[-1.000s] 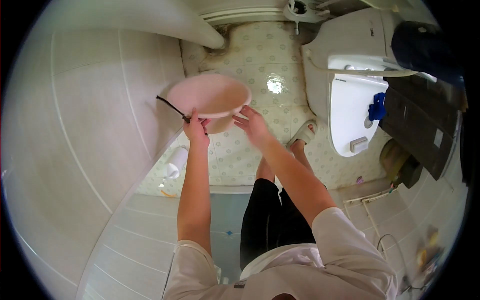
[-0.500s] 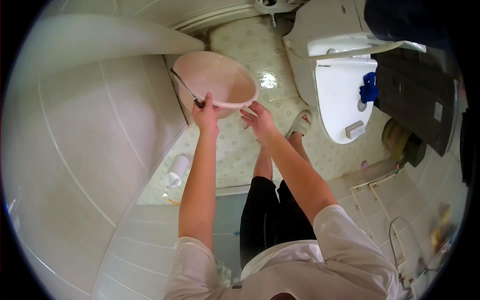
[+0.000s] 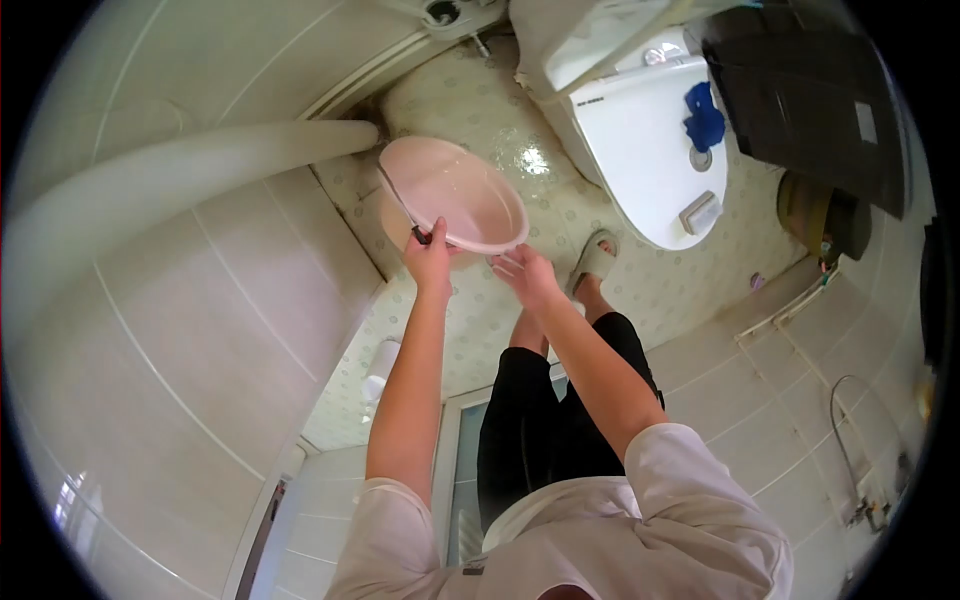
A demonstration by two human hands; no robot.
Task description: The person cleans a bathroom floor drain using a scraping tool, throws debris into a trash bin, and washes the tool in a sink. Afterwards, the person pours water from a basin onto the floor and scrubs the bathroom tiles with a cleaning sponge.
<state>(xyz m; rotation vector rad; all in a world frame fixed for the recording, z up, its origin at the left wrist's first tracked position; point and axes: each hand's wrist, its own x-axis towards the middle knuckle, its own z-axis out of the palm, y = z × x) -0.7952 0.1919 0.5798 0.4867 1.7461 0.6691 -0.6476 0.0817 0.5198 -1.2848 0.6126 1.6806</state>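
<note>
A pink plastic basin (image 3: 455, 190), tilted with its mouth up, is held out in front of me above the floor. My left hand (image 3: 428, 265) grips its near rim, the thumb lying over the edge. The same hand also keeps a long thin knife-like tool (image 3: 398, 198) against the basin. Its dark handle (image 3: 421, 236) is at my thumb and its narrow metal part reaches toward the far left rim. My right hand (image 3: 530, 277) is closed at the near right rim, its fingers partly hidden under the edge.
A white washbasin (image 3: 645, 150) with a blue cloth (image 3: 704, 118) and a soap dish (image 3: 700, 213) stands to the right. A thick white pipe (image 3: 250, 155) runs at the left. A white roll or bottle (image 3: 381, 368) is on the tiled floor by the left wall.
The pink basin and both hands now appear slightly lower and to the right, as the view has turned. My right hand's fingers have drawn in against the rim.
</note>
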